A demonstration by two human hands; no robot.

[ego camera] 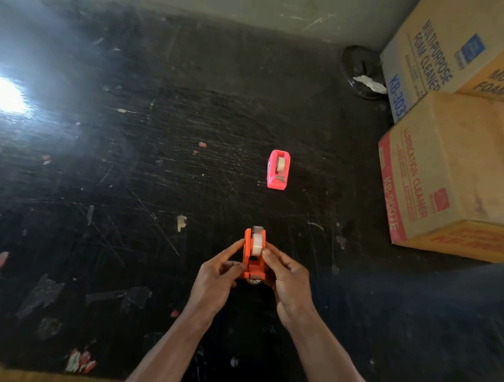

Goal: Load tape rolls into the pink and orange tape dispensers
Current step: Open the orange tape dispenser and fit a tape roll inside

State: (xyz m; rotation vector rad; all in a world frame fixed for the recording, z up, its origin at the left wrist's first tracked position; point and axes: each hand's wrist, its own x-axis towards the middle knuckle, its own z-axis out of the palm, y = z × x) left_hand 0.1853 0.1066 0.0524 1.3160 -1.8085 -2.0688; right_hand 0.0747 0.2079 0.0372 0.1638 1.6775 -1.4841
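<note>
The orange tape dispenser point(251, 260) is held above the black table, near its front edge, between both hands. A whitish tape roll point(257, 244) sits in its slot. My left hand point(216, 281) grips the dispenser's left side, and my right hand point(286, 282) grips the right side with a fingertip against the roll. A small round part shows just below the dispenser, partly hidden. Farther back stands the pink tape dispenser point(278, 169) with a tape roll point(280, 162) inside it, untouched.
Three cardboard boxes are stacked at the right: a lubrication cleaner box point(461, 174) and foam cleaner boxes point(443, 46) behind it. A dark round object with a white scrap point(363, 73) lies by them. The scratched table point(122, 178) shows bright glare at the left.
</note>
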